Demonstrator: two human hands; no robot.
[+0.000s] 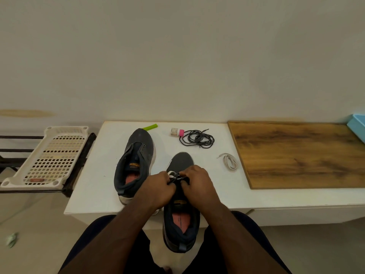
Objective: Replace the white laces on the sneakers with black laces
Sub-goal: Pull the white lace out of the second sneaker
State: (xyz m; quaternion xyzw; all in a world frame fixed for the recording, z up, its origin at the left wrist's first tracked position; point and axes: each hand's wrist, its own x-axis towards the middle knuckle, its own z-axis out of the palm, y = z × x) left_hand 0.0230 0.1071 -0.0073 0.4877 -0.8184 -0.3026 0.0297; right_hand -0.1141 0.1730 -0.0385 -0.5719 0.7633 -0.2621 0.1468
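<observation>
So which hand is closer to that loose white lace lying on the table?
Right hand: the white lace lies just beyond it to the right. Left hand sits farther left.

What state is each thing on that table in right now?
Left sneaker: unlaced, lying on the table.
Right sneaker: white lace partly in, heel overhanging the edge.
Left hand: pinching the lace.
Right hand: pinching the lace.
Black laces: loosely coiled, unused.
White lace: removed, folded.
Small bottle: lying sideways.
</observation>
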